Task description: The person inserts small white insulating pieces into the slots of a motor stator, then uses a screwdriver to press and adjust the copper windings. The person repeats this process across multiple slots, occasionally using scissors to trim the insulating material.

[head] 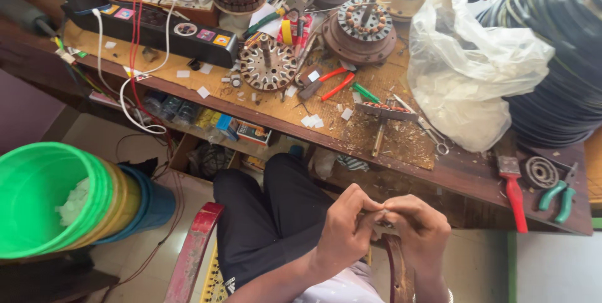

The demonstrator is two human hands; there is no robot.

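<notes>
A green bucket (44, 196) is seen at the left. A small bit (380, 215), too tiny to tell, is pinched between the left hand (343, 231) and right hand (419, 228) above the lap. A motor core (268, 64) is left untouched on the bench (464, 174).

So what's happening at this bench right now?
A seated person holds the left hand and right hand together over the lap, fingertips pinching something too small to make out. On the workbench ahead lie wound motor cores, red-handled pliers, a clear plastic bag and a red-handled brush. Stacked buckets lie on their side to the left.
</notes>
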